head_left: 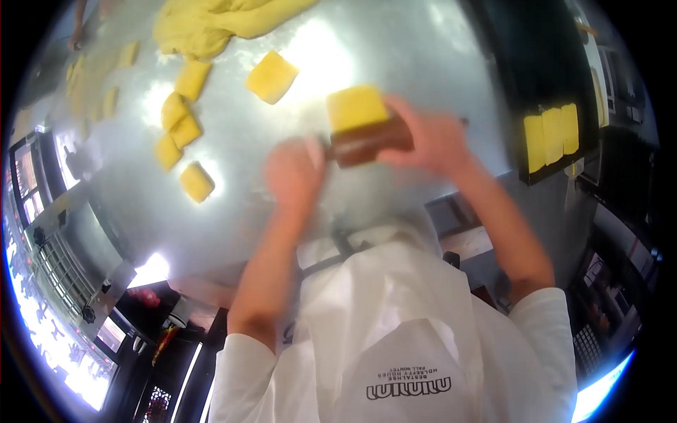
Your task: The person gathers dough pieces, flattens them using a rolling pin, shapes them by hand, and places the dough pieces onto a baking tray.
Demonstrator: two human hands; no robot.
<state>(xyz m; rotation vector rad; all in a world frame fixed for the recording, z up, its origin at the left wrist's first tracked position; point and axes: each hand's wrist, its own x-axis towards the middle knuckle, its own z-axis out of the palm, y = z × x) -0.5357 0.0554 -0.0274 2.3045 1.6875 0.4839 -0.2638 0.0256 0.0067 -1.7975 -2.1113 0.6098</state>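
Observation:
A brown rolling pin [371, 143] lies across the metal table, against the near edge of a flat yellow dough piece [356, 107]. My left hand [295, 169] is closed at the pin's left end, slightly blurred. At the other end, my right hand [430, 141] grips the pin, with fingers on its far side and the thumb on its near side. The dough's right edge is close to my right fingers. Another square dough piece [272, 77] sits farther left on the table, apart from both hands.
A large dough mass [211, 27] lies at the table's far side. Several small dough pieces [197, 182] are scattered at the left. On the right, a dark tray [518, 63] holds three yellow slabs [553, 136]. Another person's hand [75, 39] shows at the upper left.

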